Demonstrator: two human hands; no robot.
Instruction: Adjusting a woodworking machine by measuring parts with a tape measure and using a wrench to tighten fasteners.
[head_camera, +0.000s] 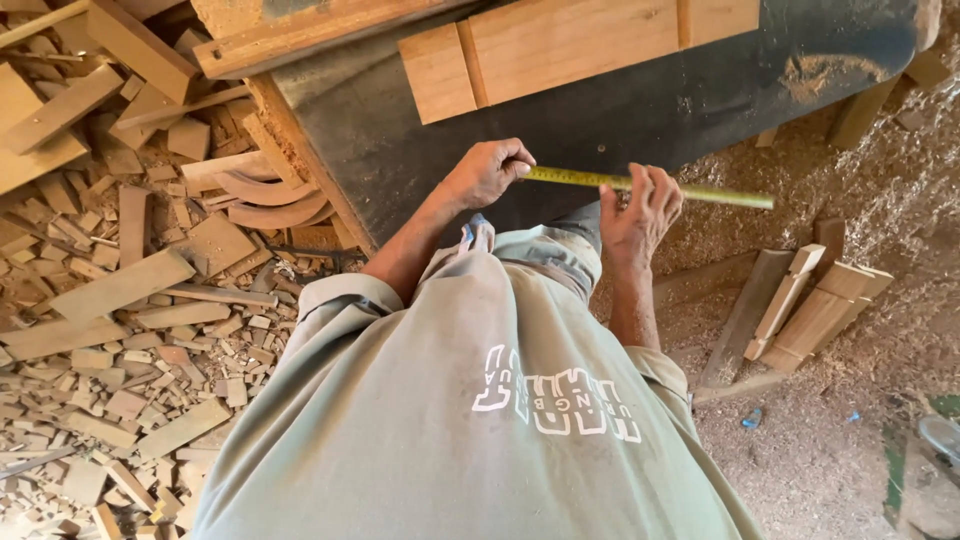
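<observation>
Grey-green shirt front (470, 400) fills the foreground. L hand (488, 172) pinches a yellow metal tape-measure blade (650, 187) shut at one end; R hand (640, 212), fingers loosely curled, on its middle. Blade spans a dark dusty bench (420, 130) w/ a pale grooved wood board (570, 45); offcut pile (120, 300) left.

The yellow tape measure blade (650, 186) running between the left hand (487, 172) and the right hand (640, 212) is looking like thin, slightly glossy metal. Just beyond both hands, the dark tabletop (600, 110) is showing a matt, dusty finish, and the grooved wooden board (570, 45) on it is looking smooth and planed. Left of the left hand, rough raw wood offcuts (130, 300) are lying piled. The shirt (480, 420) is looking like soft matt cloth.
</observation>
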